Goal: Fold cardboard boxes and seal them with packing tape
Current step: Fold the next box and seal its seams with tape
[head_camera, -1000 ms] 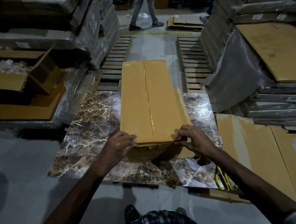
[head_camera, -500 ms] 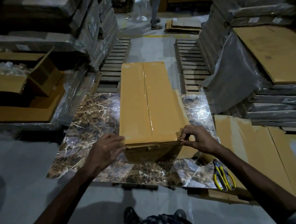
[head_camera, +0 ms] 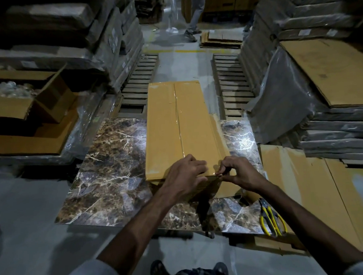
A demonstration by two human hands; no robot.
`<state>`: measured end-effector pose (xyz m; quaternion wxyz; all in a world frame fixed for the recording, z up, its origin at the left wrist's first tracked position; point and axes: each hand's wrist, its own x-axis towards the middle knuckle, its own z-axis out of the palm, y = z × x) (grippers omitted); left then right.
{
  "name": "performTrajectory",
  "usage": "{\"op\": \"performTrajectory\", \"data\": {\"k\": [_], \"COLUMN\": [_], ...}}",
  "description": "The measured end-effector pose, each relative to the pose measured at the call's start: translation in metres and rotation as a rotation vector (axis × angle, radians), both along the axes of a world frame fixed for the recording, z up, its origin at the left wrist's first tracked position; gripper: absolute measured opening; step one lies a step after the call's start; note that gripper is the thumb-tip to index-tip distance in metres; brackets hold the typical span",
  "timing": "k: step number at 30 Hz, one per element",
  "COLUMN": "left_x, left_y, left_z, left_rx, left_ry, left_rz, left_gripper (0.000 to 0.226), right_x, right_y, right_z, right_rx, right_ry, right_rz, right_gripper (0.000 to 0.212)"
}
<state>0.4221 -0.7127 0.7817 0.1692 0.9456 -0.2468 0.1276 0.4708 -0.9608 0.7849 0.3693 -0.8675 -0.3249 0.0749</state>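
Your cardboard box lies lengthwise at 12 o'clock on the marble-patterned slab, which sits on a grey concrete floor. Your left hand curls over the box's near edge and grips it. Your right hand pinches packing tape at the near right corner. Yellow-handled cutters sit at 4 o'clock, an open carton at 10, and wrapped stacks at 2.
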Motion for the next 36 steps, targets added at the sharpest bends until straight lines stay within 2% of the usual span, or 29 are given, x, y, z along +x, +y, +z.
{"op": "performTrajectory", "data": {"k": [7,12,16,27,33,36], "left_x": [-0.016,-0.035,-0.038,-0.037,-0.043,-0.042], "left_y": [0.076,0.130,0.156,0.172,0.171,0.169], "left_z": [-0.038,-0.032,-0.030,-0.045,-0.053,-0.048], "left_rx": [-0.216,-0.286,-0.326,-0.409,-0.464,-0.511], "left_ry": [-0.005,-0.009,-0.019,-0.059,0.013,0.040], "left_rz": [-0.102,-0.023,0.028,0.015,0.052,0.103], "left_gripper": [0.037,0.034,0.041,0.042,0.055,0.049], "right_x": [0.005,0.005,0.005,-0.004,-0.020,-0.030], "right_y": [-0.001,0.002,0.006,0.013,0.023,0.035], "right_z": [-0.002,-0.002,-0.001,-0.002,0.011,0.015], "right_rx": [0.003,0.010,-0.013,0.052,0.127,0.124], "right_ry": [0.029,0.033,0.048,0.154,0.254,0.157], "right_rz": [0.003,0.017,0.012,-0.079,-0.167,-0.338], "right_gripper": [0.019,0.021,0.023,0.028,0.023,0.013]}}
